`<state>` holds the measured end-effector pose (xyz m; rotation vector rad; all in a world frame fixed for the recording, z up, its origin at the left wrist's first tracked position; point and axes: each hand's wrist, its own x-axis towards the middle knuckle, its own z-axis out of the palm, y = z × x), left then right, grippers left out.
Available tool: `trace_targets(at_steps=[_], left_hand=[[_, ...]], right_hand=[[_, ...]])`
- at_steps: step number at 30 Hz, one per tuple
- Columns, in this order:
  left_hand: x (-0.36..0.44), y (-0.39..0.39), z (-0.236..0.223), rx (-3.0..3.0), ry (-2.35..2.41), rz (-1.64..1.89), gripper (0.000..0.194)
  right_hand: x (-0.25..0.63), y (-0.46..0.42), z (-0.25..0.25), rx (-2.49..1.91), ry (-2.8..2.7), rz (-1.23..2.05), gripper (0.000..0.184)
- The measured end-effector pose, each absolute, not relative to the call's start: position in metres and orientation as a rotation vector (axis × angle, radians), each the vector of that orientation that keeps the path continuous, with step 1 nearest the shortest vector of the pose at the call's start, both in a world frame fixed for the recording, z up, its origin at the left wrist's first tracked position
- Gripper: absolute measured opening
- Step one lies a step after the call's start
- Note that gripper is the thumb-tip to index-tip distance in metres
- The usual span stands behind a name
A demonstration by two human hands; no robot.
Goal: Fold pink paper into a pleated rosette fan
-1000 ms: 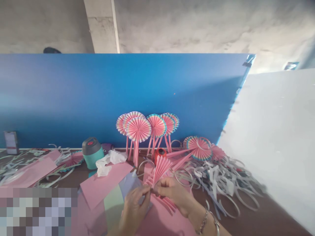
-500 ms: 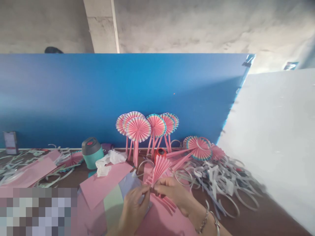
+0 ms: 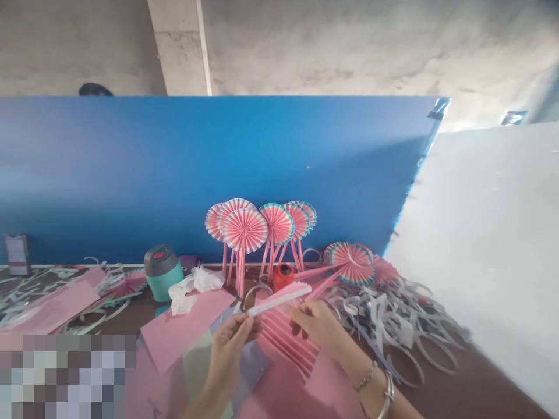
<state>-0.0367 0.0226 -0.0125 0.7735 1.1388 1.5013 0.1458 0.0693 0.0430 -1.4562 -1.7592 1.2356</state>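
Note:
My left hand (image 3: 231,340) pinches the left end of a pleated pink paper (image 3: 288,340). The paper is spread into accordion folds, and a white strip (image 3: 282,299) runs along its upper edge, slanting up to the right. At the right side of the folds is my right hand (image 3: 318,323), its fingers curled against the pleats; the fingertips are partly hidden. Pink sheets (image 3: 279,396) lie under both hands. Just behind the pleated paper stands a red spool (image 3: 283,276).
Finished pink paper fans (image 3: 245,230) on sticks stand against the blue partition (image 3: 340,151). More fans (image 3: 353,263) lie to the right, beside a heap of paper strips (image 3: 393,326). A teal flask (image 3: 165,273), crumpled white tissue (image 3: 207,279) and a phone (image 3: 17,255) are leftward.
The pleated paper, bunched and pinched between both hands before, is now opened out wider, with its white strip showing. My right hand has shifted right and up, away from my left.

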Motion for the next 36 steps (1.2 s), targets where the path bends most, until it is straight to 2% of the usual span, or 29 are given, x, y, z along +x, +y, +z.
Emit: trace_targets(at_steps=[5, 9, 12, 16, 20, 25, 29, 36], left_hand=[[-0.037, 0.025, -0.008, 0.561, 0.999, 1.477, 0.039], [-0.034, 0.023, -0.003, 0.472, 0.954, 1.472, 0.042], [-0.033, 0.023, -0.003, 0.469, 0.955, 1.438, 0.04], [-0.035, 0.025, -0.007, 0.535, 0.963, 1.334, 0.04], [-0.039, 0.026, -0.011, 0.639, 1.071, 1.45, 0.056], [-0.034, 0.02, -0.007, 0.93, 1.129, 1.338, 0.051], [-0.025, 0.015, 0.005, 0.982, 1.012, 1.179, 0.044], [-0.027, 0.014, 0.006, 0.901, 1.036, 1.225, 0.043]], right_hand=[[0.148, 0.08, 0.038, -1.294, -1.217, 1.583, 0.046], [0.146, 0.087, 0.025, -1.011, -0.777, 1.672, 0.041], [0.147, 0.091, 0.021, -0.903, -0.655, 1.657, 0.039], [0.152, 0.09, 0.031, -0.958, -0.788, 1.492, 0.036], [0.152, 0.081, 0.048, -1.148, -1.066, 1.359, 0.027], [0.134, 0.062, 0.042, -1.18, -1.532, 1.513, 0.022], [0.12, 0.049, 0.029, -1.235, -1.74, 1.452, 0.02], [0.118, 0.049, 0.033, -1.244, -1.534, 1.729, 0.022]])
